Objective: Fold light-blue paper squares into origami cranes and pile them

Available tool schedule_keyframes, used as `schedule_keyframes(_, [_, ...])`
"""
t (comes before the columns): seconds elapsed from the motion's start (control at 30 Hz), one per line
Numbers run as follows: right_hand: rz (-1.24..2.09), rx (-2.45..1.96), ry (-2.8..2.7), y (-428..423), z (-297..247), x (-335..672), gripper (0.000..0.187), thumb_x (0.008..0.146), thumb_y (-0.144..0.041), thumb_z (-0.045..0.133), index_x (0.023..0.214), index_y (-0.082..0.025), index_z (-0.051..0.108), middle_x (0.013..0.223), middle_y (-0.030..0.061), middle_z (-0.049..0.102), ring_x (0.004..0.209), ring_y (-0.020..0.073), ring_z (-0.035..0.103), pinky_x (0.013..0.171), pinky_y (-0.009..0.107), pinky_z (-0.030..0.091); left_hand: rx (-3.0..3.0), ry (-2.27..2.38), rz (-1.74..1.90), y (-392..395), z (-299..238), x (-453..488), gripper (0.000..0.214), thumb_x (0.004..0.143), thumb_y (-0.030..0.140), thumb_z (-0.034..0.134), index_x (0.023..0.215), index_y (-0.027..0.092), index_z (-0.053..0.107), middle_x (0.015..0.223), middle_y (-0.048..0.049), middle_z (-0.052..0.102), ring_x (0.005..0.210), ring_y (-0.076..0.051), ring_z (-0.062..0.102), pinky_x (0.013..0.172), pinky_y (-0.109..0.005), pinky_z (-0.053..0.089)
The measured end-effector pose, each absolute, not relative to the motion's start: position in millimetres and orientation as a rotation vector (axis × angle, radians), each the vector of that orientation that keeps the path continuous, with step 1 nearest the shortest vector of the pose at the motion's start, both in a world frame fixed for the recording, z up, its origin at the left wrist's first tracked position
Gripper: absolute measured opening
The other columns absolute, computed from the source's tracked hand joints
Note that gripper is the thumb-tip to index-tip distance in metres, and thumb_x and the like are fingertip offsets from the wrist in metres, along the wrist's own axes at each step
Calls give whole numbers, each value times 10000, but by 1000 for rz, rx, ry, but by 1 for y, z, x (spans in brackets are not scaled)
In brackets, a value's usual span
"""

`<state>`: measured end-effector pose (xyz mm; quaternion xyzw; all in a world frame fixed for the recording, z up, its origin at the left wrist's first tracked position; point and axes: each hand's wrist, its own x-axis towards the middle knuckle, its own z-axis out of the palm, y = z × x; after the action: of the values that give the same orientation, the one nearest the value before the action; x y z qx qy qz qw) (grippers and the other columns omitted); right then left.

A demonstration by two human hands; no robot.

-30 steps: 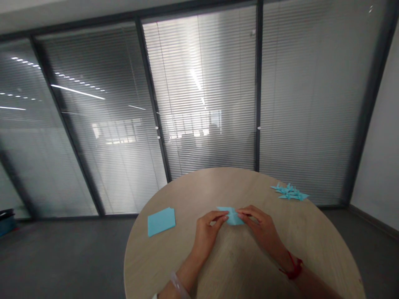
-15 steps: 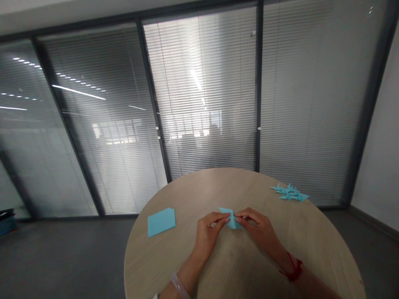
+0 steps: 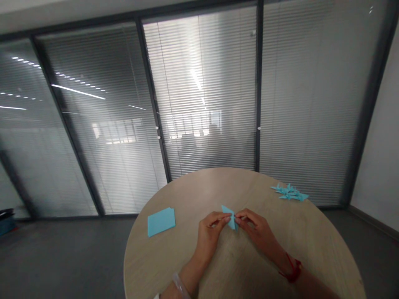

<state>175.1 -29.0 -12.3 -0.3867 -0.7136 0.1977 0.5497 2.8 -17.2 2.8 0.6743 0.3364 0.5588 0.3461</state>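
Note:
A small piece of light blue folded paper (image 3: 230, 216) is pinched between both hands above the middle of a round wooden table (image 3: 193, 191). My left hand (image 3: 211, 233) grips its left side with thumb and fingertips closed. My right hand (image 3: 256, 231) pinches its right side the same way. The paper stands nearly on edge, one point sticking up and away from me. A clear bangle sits on my left wrist and a red cord on my right wrist.
A stack of flat light blue paper squares (image 3: 161, 221) lies on the table to the left. Several finished blue folded shapes (image 3: 289, 192) lie near the table's far right edge. Glass walls with blinds (image 3: 202, 95) stand behind the table.
The paper has been folded together from lying flat to standing on edge. Both hands have drawn closer, with fingertips almost meeting.

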Motion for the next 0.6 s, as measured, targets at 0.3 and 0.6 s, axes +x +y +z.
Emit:
schedule_keyframes(0.3, [464,-959,-1719,-33,-9,172,229,892,-374,507,818,-193,626,780,20,660,730,150,602,694,231,454,1876,938,1559,-15,3,1,129,783,286,643,795,236,760,1081,-80,660,1091,-234,561,986,-374,401])
schedule_keyframes(0.6, [665,-1027,-1611,-28,-10,174,268,840,-435,547,739,-190,590,641,-5,595,618,146,569,593,237,441,1861,1025,1353,-16,2,3,213,814,338,584,815,191,738,833,-59,734,803,-208,653,763,-300,490])
